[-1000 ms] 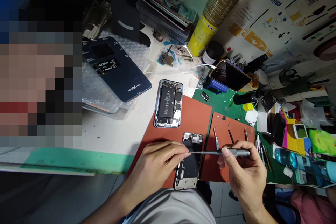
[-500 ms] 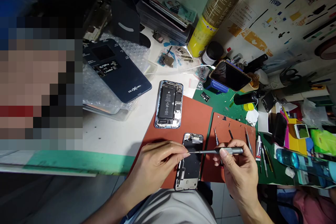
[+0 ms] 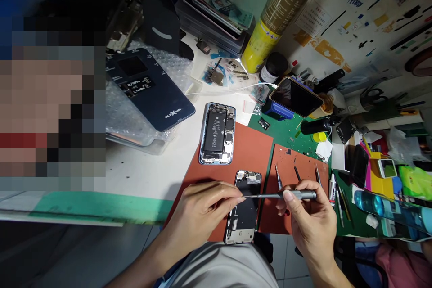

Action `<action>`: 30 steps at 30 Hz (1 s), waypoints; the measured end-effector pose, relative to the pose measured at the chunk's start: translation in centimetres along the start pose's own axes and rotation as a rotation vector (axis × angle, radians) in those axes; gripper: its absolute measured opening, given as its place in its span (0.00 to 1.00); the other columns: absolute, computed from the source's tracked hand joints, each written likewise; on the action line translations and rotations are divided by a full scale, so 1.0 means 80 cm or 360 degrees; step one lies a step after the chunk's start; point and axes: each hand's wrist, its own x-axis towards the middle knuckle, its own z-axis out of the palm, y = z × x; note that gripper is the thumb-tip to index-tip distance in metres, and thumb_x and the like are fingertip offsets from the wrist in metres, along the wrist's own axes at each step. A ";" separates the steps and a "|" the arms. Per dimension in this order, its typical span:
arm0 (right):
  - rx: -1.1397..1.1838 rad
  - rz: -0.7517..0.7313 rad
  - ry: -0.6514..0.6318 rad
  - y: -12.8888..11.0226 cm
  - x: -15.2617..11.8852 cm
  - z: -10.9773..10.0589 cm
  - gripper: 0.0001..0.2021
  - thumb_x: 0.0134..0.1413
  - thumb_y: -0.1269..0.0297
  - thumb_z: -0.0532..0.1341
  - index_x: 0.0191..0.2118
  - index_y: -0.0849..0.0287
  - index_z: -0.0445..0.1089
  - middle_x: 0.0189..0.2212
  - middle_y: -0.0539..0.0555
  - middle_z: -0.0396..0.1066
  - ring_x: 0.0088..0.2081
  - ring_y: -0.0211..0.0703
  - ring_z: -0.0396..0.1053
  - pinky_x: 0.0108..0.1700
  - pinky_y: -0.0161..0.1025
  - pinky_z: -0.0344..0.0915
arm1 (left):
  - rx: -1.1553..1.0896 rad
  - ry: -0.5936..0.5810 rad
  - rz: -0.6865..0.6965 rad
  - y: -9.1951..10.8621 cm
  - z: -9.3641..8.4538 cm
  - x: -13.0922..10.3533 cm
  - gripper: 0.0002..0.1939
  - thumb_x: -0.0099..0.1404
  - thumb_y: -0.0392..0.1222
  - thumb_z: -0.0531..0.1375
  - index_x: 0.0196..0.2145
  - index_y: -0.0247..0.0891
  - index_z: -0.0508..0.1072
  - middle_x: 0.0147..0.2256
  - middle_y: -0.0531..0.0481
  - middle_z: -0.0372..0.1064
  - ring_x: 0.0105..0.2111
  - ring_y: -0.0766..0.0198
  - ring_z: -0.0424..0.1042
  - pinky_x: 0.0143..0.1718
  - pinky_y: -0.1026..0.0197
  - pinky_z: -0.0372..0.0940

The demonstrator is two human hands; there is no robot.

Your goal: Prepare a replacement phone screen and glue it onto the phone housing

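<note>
My right hand (image 3: 308,216) is closed around a slim grey screwdriver (image 3: 268,195), held nearly level and pointing left. At its tip, my left hand (image 3: 205,209) pinches thumb and fingers together; whatever lies between them is too small to make out. Both hands are above a detached phone screen (image 3: 245,220), which lies with its inner side up at the table's front edge. Beyond it, an opened phone body (image 3: 216,137) shows its black battery and circuit parts. The orange-brown mat (image 3: 251,144) is partly beneath both pieces.
On a second mat (image 3: 303,157) to the right lie tweezers (image 3: 317,173) and another screwdriver (image 3: 278,176). A propped phone (image 3: 297,96), a yellow spray can (image 3: 266,31) and a dark flat device (image 3: 158,94) stand or lie farther back. A blurred-out person is at left.
My right hand and the screwdriver have shifted slightly to the right. The left hand keeps its pinch at the tip, almost unmoved. Both phone pieces stay put.
</note>
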 end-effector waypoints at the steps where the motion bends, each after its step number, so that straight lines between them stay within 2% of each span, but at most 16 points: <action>1: -0.0021 -0.0013 0.0006 -0.001 -0.002 0.000 0.19 0.52 0.62 0.81 0.43 0.53 0.73 0.31 0.50 0.82 0.25 0.42 0.80 0.28 0.35 0.79 | 0.0008 -0.0007 -0.0002 0.000 0.000 0.000 0.08 0.74 0.30 0.65 0.41 0.44 0.78 0.38 0.61 0.83 0.36 0.71 0.82 0.43 0.69 0.72; 7: -0.0121 -0.0156 0.0072 -0.002 -0.006 -0.002 0.20 0.50 0.63 0.82 0.42 0.55 0.73 0.32 0.52 0.82 0.24 0.44 0.80 0.26 0.36 0.80 | 0.0042 -0.0017 0.0003 -0.002 0.001 -0.002 0.07 0.76 0.31 0.65 0.42 0.44 0.77 0.38 0.61 0.83 0.36 0.72 0.82 0.43 0.69 0.71; 13: -0.0191 -0.0415 -0.0052 -0.006 -0.007 -0.003 0.16 0.53 0.70 0.79 0.42 0.56 0.74 0.33 0.52 0.84 0.24 0.44 0.82 0.28 0.36 0.82 | 0.0097 -0.0016 0.0056 -0.003 0.001 -0.003 0.06 0.77 0.33 0.63 0.43 0.43 0.77 0.39 0.61 0.83 0.37 0.71 0.82 0.44 0.68 0.70; 20: -0.0229 -0.0609 -0.0088 -0.016 -0.013 0.009 0.13 0.57 0.74 0.76 0.43 0.54 0.76 0.33 0.50 0.84 0.26 0.41 0.82 0.31 0.33 0.83 | 0.0117 -0.0014 0.0048 -0.001 0.001 0.000 0.06 0.77 0.33 0.63 0.44 0.43 0.77 0.39 0.62 0.82 0.38 0.72 0.82 0.45 0.69 0.70; 26: -0.0380 -0.0763 -0.0090 -0.019 -0.013 0.009 0.12 0.58 0.73 0.75 0.43 0.54 0.75 0.28 0.50 0.82 0.26 0.44 0.83 0.31 0.34 0.83 | 0.0150 -0.0014 0.0107 -0.002 0.001 0.000 0.06 0.79 0.33 0.62 0.44 0.42 0.76 0.39 0.61 0.83 0.38 0.71 0.82 0.45 0.68 0.70; 30: -0.0489 -0.0819 -0.0003 -0.014 -0.015 0.005 0.14 0.55 0.71 0.78 0.42 0.56 0.76 0.28 0.50 0.82 0.23 0.44 0.82 0.30 0.33 0.83 | 0.0168 -0.0009 0.0103 -0.001 0.001 -0.001 0.05 0.79 0.34 0.62 0.44 0.43 0.76 0.39 0.61 0.83 0.37 0.72 0.82 0.44 0.68 0.70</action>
